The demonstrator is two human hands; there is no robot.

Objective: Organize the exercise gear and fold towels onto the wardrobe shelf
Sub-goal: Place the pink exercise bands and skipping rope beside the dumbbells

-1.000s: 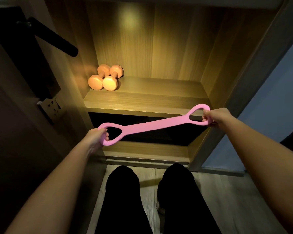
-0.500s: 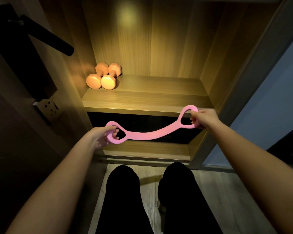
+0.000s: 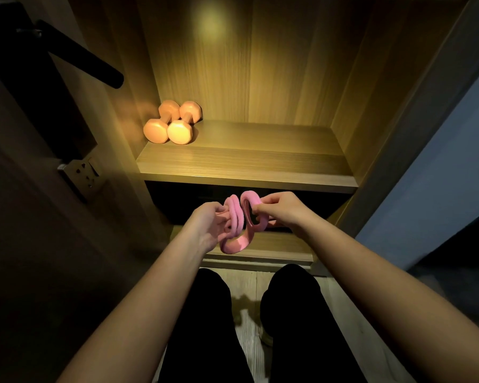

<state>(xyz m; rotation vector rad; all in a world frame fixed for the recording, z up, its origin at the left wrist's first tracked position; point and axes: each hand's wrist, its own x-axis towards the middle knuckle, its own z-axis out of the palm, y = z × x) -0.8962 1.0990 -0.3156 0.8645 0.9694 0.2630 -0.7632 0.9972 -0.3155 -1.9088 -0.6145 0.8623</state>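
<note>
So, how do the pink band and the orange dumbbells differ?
The pink band is gripped, folded, by the left hand and right hand; the orange dumbbells lie untouched on the shelf. The band is bent into loops; the dumbbells look rigid. Both are exercise gear.

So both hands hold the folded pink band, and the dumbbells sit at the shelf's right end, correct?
No: the head view shows the dumbbells at the left end of the shelf. Left hand and right hand do hold the folded pink band.

Left hand (image 3: 209, 225) and right hand (image 3: 280, 210) partly cover the pink band (image 3: 236, 242).
</note>
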